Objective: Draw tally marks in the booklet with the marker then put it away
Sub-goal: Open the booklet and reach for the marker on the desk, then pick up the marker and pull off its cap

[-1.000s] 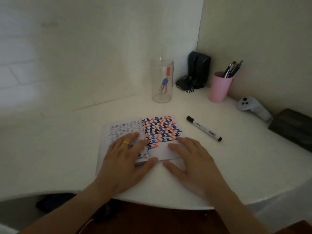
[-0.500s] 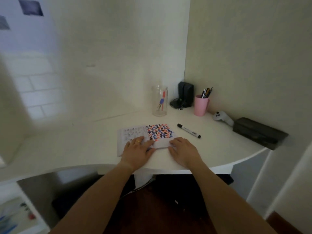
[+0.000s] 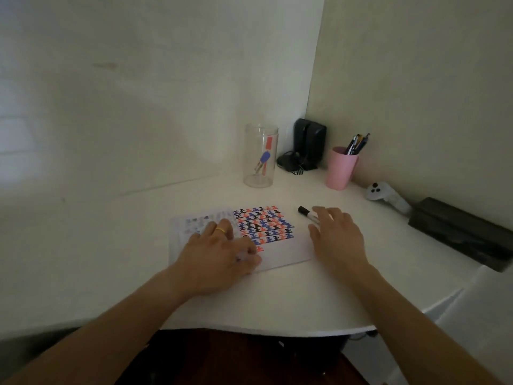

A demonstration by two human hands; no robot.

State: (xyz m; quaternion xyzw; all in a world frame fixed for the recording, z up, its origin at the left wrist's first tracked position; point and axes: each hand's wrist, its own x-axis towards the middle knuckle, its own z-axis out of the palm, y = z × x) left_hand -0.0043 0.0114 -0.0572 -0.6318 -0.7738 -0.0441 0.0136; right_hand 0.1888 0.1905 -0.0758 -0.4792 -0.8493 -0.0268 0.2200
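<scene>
The right hand [image 3: 334, 234] lies spread over the marker [image 3: 305, 213], fingers loose and splayed; the fingertips cover the barrel's near end, but nothing is closed round it, so the hand is open and holds nothing. Only the black cap end shows, poking out at 10 o'clock from the fingers. The marker lies flat on the desk [image 3: 277, 295], just beside the booklet's right edge.

The left hand [image 3: 219, 251] rests flat, palm down, on the booklet [image 3: 280, 251], pinning the left page and the fold; it too is open, pressing rather than gripping. A yellow ring [image 3: 221, 230] sits on one finger.

The booklet is open at 12 o'clock from the person. Its right page is already thick with blue, red and black marks down to a bare strip at the near edge.

Farther out, at 12 to 1 o'clock, stand a clear jar [image 3: 261, 157] with two markers in it and a pink cup [image 3: 341, 169] of pens.

By my judgement the task has barely begun: the marker is capped and not yet lifted. Picking up, uncapping, drawing and stowing all remain.
</scene>
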